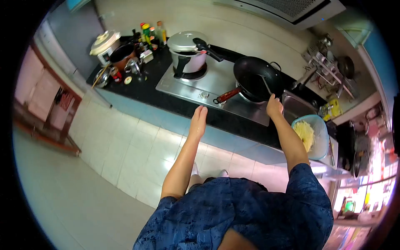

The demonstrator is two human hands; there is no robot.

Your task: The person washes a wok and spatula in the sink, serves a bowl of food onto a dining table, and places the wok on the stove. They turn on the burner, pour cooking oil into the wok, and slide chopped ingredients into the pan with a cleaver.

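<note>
A black wok (pixel 250 75) sits on the right burner of the steel stove (pixel 166 83), its reddish-brown handle (pixel 229 95) pointing to the lower left. My right hand (pixel 275 106) is closed around the end of a thin utensil (pixel 266 84) that reaches into the wok. Left of the wok handle, my left hand (pixel 199 121) is held in the air in front of the counter edge, fingers extended and nothing in it. On the left burner stands a silver pressure cooker (pixel 189 43) with a black handle.
At the right, a light blue basket (pixel 321 137) holds pale yellow shreds (pixel 305 134), near the sink (pixel 295 106). Bottles (pixel 161 33), a brown pot (pixel 122 56) and a white cooker (pixel 105 43) stand at the left. A range hood (pixel 287 12) hangs above.
</note>
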